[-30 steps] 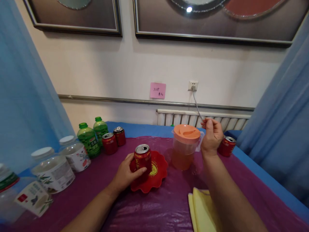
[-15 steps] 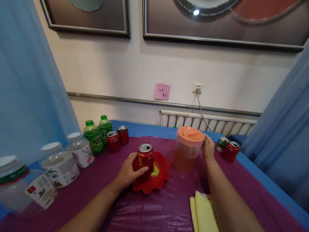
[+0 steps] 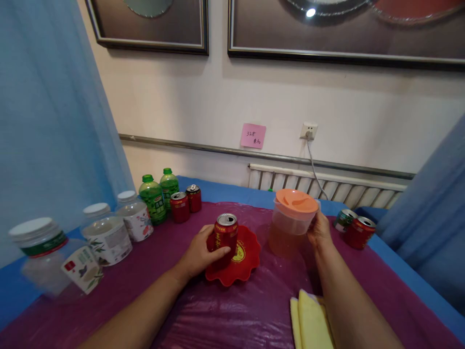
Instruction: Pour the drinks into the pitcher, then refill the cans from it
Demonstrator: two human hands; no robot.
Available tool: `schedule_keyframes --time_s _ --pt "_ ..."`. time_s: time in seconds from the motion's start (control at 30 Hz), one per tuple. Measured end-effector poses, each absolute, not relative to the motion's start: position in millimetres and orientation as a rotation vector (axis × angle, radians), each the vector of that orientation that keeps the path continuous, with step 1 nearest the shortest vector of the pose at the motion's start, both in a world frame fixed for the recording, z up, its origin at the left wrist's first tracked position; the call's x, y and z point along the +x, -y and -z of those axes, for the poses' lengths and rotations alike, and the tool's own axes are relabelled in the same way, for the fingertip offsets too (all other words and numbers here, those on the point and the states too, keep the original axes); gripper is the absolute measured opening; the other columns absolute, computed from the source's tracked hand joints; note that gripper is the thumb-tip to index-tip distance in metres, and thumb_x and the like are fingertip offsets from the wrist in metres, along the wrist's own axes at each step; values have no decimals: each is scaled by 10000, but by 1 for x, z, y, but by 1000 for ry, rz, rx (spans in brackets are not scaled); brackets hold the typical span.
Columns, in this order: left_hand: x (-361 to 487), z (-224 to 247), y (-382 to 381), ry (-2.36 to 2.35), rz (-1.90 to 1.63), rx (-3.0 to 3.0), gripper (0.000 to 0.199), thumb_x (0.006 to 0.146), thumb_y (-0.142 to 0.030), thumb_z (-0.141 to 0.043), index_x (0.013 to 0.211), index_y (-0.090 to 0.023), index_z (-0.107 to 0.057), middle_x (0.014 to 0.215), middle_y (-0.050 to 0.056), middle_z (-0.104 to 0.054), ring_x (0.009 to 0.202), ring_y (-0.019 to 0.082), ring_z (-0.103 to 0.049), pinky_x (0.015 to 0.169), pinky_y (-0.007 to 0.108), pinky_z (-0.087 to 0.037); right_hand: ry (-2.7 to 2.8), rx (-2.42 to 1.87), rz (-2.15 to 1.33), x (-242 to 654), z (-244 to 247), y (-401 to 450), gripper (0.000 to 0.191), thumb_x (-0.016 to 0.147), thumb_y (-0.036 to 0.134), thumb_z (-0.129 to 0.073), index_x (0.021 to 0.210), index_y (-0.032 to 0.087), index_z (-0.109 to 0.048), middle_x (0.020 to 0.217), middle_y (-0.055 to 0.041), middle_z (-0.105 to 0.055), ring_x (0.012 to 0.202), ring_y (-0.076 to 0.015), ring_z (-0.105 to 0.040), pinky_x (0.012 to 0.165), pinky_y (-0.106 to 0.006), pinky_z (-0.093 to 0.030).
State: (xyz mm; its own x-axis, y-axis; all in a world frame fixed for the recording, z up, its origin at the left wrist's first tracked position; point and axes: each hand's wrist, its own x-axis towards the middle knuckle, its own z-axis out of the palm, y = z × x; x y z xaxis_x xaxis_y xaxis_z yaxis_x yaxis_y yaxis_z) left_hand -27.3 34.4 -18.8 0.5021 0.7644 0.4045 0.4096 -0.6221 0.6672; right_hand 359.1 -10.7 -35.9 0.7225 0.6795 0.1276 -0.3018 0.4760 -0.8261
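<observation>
My left hand [image 3: 203, 249] is wrapped round an opened red drink can [image 3: 225, 237], which stands upright over a red scalloped plate [image 3: 250, 264]; whether its base rests on the plate I cannot tell. The plate has a yellow design in its middle. To the right, my right hand [image 3: 320, 228] grips the handle side of a clear plastic pitcher [image 3: 288, 235] with an orange lid. Amber liquid fills its lower part. The pitcher looks upright, close to the table, to the right of the plate. My fingers partly hide its handle.
Clear jars [image 3: 107, 237] with white lids line the left side. Green bottles [image 3: 154, 201] and two red cans [image 3: 179, 208] stand behind them. A green can [image 3: 344, 220] and a red can [image 3: 359, 232] sit at right. A folded yellow cloth [image 3: 314, 320] lies in front on the purple sheet [image 3: 225, 320].
The whole view has shifted slightly, so the scene sits further right. Both hands keep their holds on the can and the pitcher, with little movement relative to the plate.
</observation>
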Motion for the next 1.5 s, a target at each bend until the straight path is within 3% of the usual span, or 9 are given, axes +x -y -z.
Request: schedule_keyframes --time_s 0.27,0.5,0.73,1.1,1.5 --pt "-25 10 -26 -982 -899 2288 609 764 -570 -743 1238 -203 -639 1231 108 -686 1152 317 -630 1034 459 -479 565 -960 -534 344 1 22 650 528 694 -869 629 213 -444 477 131 -338 410 -38 -271 393 -187 -210" --pt "-24 12 -23 -1010 -888 2339 617 741 -576 -766 1217 -202 -649 1213 98 -682 1132 322 -631 1021 450 -482 716 -1110 -376 329 -37 37 522 596 557 -896 568 199 -517 463 87 -425 427 -67 -356 424 -221 -280" --pt "-24 13 -18 -1039 -830 2394 622 714 -622 -770 1162 -200 -676 1148 100 -690 1072 324 -625 975 453 -474 934 -1410 -24 307 -66 64 507 672 633 -804 564 199 -566 479 63 -424 473 -96 -356 443 -246 -263" --pt "-21 12 -11 -1055 -804 2438 626 647 -608 -830 1114 -217 -687 1117 77 -704 1082 326 -606 1041 461 -408 980 -1577 -2 286 -86 80 461 640 612 -767 536 203 -584 496 53 -385 513 -113 -349 467 -259 -264" --pt "-22 20 -12 -1053 -790 2474 760 626 -628 -851 1249 -224 -689 1262 117 -669 1203 360 -565 1101 482 -360 1037 -1607 21 279 -83 79 478 641 640 -758 530 211 -578 511 51 -379 531 -122 -368 489 -268 -267"
